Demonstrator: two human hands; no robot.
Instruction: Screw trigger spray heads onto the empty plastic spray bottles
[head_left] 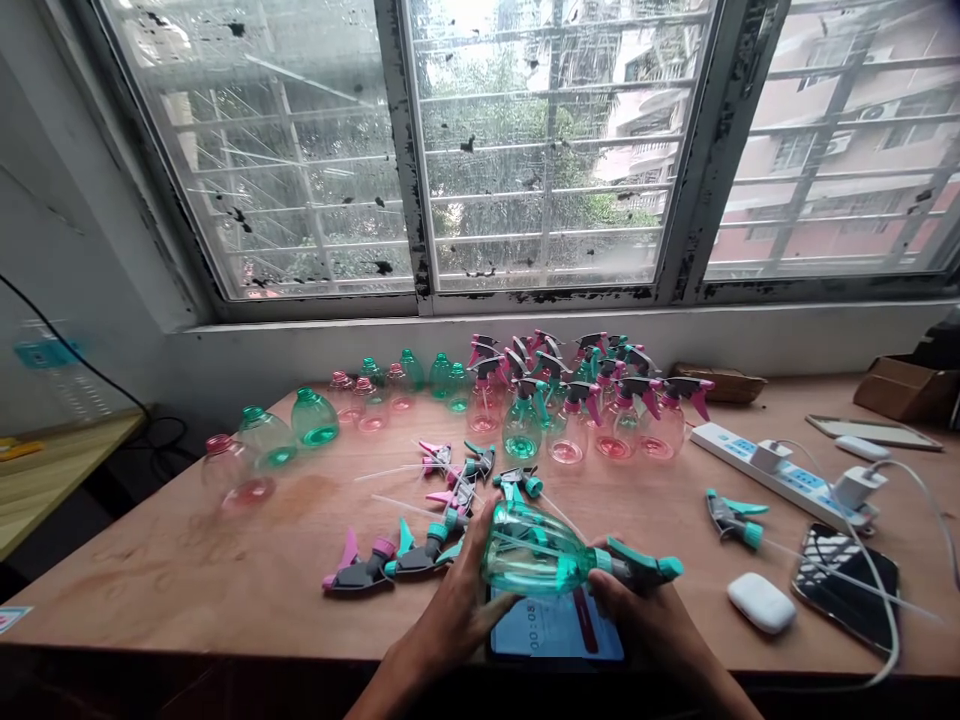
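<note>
A clear green spray bottle (pixel 536 550) lies sideways between my hands, above a phone with a lit screen (pixel 536 630). My left hand (pixel 476 570) is wrapped round the bottle's base end. At the neck, my right hand (pixel 626 595) closes its fingers round the collar of the grey and green trigger sprayer (pixel 637 565), which sits on the bottle mouth; whether it is fully threaded I cannot tell. A dip tube shows inside the bottle. Loose trigger sprayers, such as a pink and grey one (pixel 364 568), lie left of and beyond my left hand.
Bottles with sprayers, including a pink one (pixel 619 430), stand at the back. Open-necked bottles, such as a green one (pixel 315 420), stand at left. On the right are a power strip (pixel 772 470), a loose sprayer (pixel 735 520), a white earbud case (pixel 761 602) and a dark phone (pixel 847 585).
</note>
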